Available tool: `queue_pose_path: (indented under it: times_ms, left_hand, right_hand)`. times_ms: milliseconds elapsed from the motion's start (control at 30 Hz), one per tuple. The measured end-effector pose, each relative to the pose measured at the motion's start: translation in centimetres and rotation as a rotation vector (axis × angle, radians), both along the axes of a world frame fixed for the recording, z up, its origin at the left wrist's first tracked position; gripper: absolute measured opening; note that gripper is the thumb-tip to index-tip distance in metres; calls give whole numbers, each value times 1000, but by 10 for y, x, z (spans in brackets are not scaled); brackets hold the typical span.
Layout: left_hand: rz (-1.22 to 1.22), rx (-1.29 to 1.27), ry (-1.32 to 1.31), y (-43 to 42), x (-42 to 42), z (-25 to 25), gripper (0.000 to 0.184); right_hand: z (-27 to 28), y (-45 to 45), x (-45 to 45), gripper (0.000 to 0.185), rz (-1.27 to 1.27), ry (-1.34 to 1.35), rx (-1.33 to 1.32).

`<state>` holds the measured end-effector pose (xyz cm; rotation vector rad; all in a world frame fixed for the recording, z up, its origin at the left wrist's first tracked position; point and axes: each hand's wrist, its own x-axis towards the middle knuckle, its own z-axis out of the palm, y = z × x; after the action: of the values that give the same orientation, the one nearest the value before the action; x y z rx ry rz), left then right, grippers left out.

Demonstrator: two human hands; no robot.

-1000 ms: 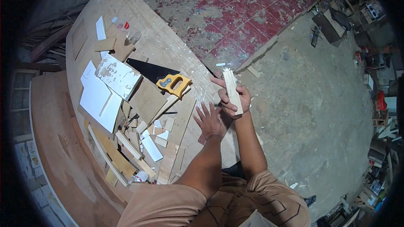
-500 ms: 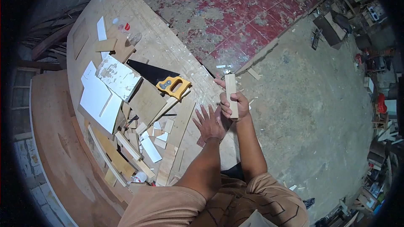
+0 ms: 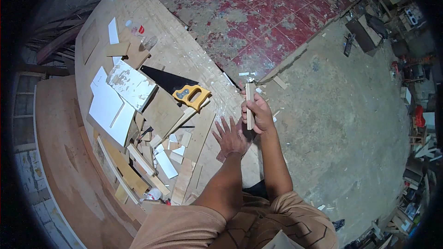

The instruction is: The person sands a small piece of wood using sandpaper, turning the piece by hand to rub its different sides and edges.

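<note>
My right hand (image 3: 258, 114) is wrapped round a pale wooden block (image 3: 250, 106), held upright-looking above the bench edge with its narrow side facing me. Just left of it, my left hand (image 3: 229, 138) lies flat with its fingers spread, pressing on the worktable (image 3: 184, 41) and partly on a dark reddish piece whose shape is mostly hidden. A handsaw with a yellow handle (image 3: 193, 97) rests to the upper left of my left hand, its black blade pointing away to the left.
White boards (image 3: 108, 106), a paint-flaked panel (image 3: 130, 84) and several wood offcuts (image 3: 166, 161) cover the table's left part. Beyond its right edge lie the concrete floor (image 3: 332, 120) and red tiles (image 3: 272, 14). Tools and scraps line the far right.
The block has turned in my right hand, from its broad face to a narrower side, and stands straighter. My left hand has stayed almost in place.
</note>
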<state>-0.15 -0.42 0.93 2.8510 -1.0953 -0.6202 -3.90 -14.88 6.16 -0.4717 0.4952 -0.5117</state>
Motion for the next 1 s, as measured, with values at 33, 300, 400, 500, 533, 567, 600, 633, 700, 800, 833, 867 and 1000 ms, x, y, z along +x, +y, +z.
queue_pose_path:
  times_ms: [33, 300, 400, 500, 533, 567, 600, 633, 700, 800, 833, 867, 1000]
  left_hand:
    - [-10, 6, -17, 1, 0, -2, 66]
    - [-7, 11, 2, 1, 0, 1, 67]
    - [-4, -9, 9, 3, 0, -6, 70]
    - [-4, -11, 5, 4, 1, -8, 72]
    - [3, 1, -20, 4, 0, -8, 72]
    - [11, 12, -44, 3, -1, -8, 72]
    - [14, 14, -42, 2, -2, -8, 72]
    - [10, 16, -53, 2, -3, -7, 72]
    - [5, 22, -60, 2, -1, -6, 72]
    - [7, 15, -52, 3, -3, -6, 71]
    - [7, 1, -55, 3, -2, -6, 71]
    - [9, -12, -59, 2, -2, -6, 71]
    - [5, -7, 0, 2, 0, -1, 70]
  right_hand:
    - [0, 0, 1, 44, 1, 0, 0]
    - [-4, 1, 3, 34, -69, 315, -140]
    - [-16, -1, -8, 31, -21, 777, -834]
    - [-20, 8, -28, 36, 188, 1175, -1215]
    - [-27, 13, -34, 35, 184, 1198, -1248]
    - [-36, 21, -43, 35, 189, 1198, -1249]
    - [-45, 30, -52, 35, 180, 1188, -1272]
    - [-53, 38, -62, 35, 171, 1175, -1294]
    - [-48, 49, -76, 35, 106, 1150, -1336]
    - [-42, 60, -98, 35, 358, 1293, -1292]
    - [-41, 62, -100, 35, 358, 1315, -1332]
    - [-39, 63, -100, 36, 358, 1333, -1373]
    - [-41, 49, -74, 35, 391, 1342, -1417]
